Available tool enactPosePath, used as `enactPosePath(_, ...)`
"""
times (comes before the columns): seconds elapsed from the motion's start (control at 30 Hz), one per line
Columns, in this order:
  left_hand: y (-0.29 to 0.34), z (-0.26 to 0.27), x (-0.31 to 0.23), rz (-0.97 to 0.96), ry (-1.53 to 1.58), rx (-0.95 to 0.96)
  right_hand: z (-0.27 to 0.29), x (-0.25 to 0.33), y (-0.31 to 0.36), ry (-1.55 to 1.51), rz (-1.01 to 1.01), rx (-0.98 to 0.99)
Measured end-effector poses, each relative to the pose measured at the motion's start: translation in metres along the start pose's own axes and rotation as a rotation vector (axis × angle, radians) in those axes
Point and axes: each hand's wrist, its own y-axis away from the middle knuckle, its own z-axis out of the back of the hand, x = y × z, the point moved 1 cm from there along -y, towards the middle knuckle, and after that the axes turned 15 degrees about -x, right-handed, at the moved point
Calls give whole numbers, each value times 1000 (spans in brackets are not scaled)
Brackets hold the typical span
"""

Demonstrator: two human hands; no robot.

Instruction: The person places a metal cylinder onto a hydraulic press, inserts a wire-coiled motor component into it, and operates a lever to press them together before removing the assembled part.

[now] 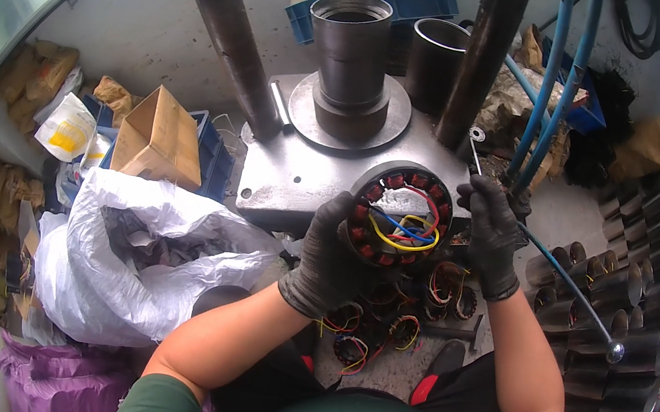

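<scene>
In front of the press base, my gloved left hand (329, 263) grips a motor stator (353, 240) by its lower left rim. The stator is a dark ring with red copper windings and loose red, blue and yellow wires inside it. My gloved right hand (492, 238) is raised at the stator's right, apart from it, with its fingers bent together. A thin metal rod (476, 156) meets its fingertips; whether the hand holds it is unclear. Behind stands a steel cylinder (349, 65) on a round flange (392, 120), fixed on the steel press base (282, 176).
Several wired stators (403, 332) lie on the floor between my feet, beside a hammer (448, 332). A ball-ended lever (583, 309) extends over rows of metal sleeves (621, 342) at right. A white sack (99, 281) and a cardboard box (162, 139) stand left. Blue hoses (548, 112) hang behind.
</scene>
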Motion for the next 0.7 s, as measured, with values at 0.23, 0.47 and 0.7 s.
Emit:
enactPosePath(0.23,-9,14,-10,-108,-31,-58,-12,59,42,-65,45,83)
enactPosePath(0.47,-3,8,-35,36,113,-232,6,100,33,-287,-48,263)
enactPosePath(0.7,-8,20,-40,13,54,-51,27,93,17,-425,-379,189)
